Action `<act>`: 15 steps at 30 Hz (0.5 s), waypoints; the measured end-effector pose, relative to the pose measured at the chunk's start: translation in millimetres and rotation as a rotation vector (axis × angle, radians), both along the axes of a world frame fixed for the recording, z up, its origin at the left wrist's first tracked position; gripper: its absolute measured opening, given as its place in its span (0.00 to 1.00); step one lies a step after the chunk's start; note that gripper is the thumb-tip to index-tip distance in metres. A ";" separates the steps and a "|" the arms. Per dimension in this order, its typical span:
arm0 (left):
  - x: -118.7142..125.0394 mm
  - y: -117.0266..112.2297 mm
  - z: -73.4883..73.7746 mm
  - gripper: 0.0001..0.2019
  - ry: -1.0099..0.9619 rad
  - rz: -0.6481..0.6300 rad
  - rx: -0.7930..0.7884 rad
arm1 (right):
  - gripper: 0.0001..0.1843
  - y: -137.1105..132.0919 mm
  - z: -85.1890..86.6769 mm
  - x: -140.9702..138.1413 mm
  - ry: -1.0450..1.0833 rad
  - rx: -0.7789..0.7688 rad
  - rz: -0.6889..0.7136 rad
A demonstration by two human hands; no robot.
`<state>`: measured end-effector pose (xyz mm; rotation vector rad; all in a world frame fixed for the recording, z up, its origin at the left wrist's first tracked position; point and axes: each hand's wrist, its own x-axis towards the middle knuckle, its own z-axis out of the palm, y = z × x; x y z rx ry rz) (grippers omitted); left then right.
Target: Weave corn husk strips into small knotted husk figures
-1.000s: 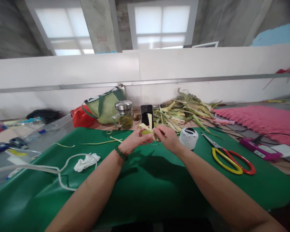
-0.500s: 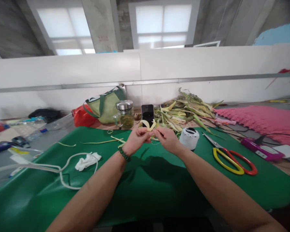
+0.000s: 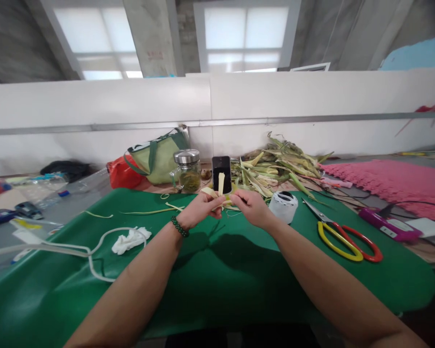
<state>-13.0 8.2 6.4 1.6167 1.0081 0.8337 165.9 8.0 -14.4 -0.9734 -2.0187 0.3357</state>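
Your left hand (image 3: pixel 197 212) and right hand (image 3: pixel 252 208) meet above the far part of the green worktop (image 3: pixel 217 270). Each grip pinches the pale leaf strips (image 3: pixel 221 183) held between your fingertips, and one strip end stands up in front of the black phone (image 3: pixel 221 165). The red writing (image 3: pixel 152 54) on the far pillar is too small to read.

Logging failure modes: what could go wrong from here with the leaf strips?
1. The leaf strips are pinched only at the fingertips of the left hand and right hand; they may slip or tear.
2. The phone stands upright behind them; a stray strip might tip it.
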 end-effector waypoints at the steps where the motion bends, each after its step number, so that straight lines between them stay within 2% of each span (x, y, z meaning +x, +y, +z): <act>1: 0.6 0.2 -1.1 0.22 -0.003 0.006 -0.003 | 0.19 1.2 0.3 1.0 -0.022 -0.035 0.024; 4: 3.1 0.3 -4.5 0.21 0.008 0.015 0.011 | 0.21 3.0 -0.4 2.5 -0.093 -0.096 0.067; 9: 4.3 -0.3 -7.6 0.20 -0.007 -0.064 0.018 | 0.17 2.1 -3.2 2.7 -0.225 -0.027 0.061; 15: -3.0 3.6 -6.4 0.19 0.068 -0.199 0.026 | 0.17 -2.1 2.7 4.5 -0.270 -0.024 0.222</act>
